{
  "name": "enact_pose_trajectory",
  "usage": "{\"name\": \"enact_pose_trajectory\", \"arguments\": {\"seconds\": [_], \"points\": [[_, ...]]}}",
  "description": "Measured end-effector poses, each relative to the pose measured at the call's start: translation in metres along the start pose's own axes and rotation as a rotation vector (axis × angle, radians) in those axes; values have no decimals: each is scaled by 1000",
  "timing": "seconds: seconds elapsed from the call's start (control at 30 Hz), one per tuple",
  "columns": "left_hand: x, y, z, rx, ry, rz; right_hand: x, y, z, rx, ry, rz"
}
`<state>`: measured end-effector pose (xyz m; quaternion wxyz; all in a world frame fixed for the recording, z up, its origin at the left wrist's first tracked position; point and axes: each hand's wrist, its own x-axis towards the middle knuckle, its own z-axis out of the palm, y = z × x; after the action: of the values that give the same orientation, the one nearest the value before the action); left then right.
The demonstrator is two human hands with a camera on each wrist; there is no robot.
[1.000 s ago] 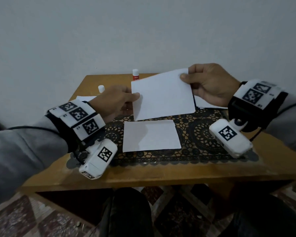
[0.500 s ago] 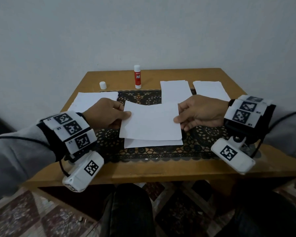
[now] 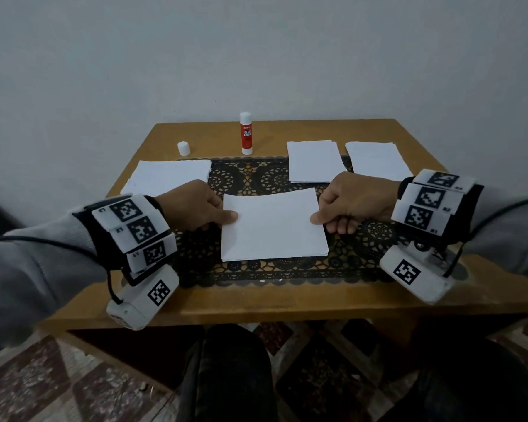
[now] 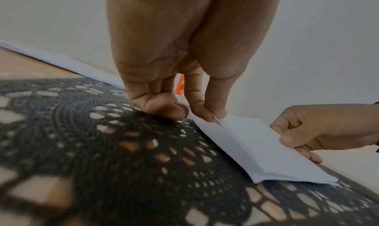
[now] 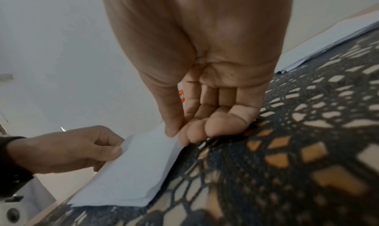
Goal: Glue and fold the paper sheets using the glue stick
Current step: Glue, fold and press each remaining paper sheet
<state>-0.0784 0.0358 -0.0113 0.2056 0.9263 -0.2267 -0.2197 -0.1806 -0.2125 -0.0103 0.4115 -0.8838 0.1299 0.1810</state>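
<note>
I've got both hands pinching the top sheet (image 3: 272, 222), left hand (image 3: 192, 208) and right hand (image 3: 355, 202) on its short ends, long axis between them, squared over 1 sheet below.

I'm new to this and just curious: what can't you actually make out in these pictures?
- Glue between the top sheet and the one beneath: covered, every view.
- Glue stick: mostly hidden behind fingers in both wrist views.
- Left hand and right hand: fingertips under the paper hidden, head view.
</note>
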Motion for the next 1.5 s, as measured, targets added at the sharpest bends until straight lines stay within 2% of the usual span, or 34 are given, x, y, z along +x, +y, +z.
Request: {"name": "enact_pose_trajectory", "arguments": {"seconds": [0.93, 1.07, 1.13, 1.17, 1.23, 1.3, 1.33, 1.4, 1.5], "points": [[6, 4, 8, 173, 53, 22, 5, 1, 12, -302, 106, -91], [-2, 10, 14, 232, 121, 20, -1, -1, 19, -554, 260, -138], [-10, 11, 17, 433, 141, 114, -11, -7, 26, -779, 329, -215], [-16, 13, 18, 585, 103, 177, -18, -11, 32, -878, 308, -260], [-25, 15, 21, 772, -92, 243, -34, -19, 48, -966, 106, -281], [-28, 15, 21, 795, -273, 197, -47, -24, 68, -1000, -168, -266], [-28, 15, 20, 790, -319, 179, -48, -24, 74, -1021, -244, -262], [-26, 15, 19, 793, -352, 153, -40, -22, 73, -1037, -256, -240], [-23, 17, 17, 804, -368, 142, -17, -26, 58, -993, -155, -134]]}}
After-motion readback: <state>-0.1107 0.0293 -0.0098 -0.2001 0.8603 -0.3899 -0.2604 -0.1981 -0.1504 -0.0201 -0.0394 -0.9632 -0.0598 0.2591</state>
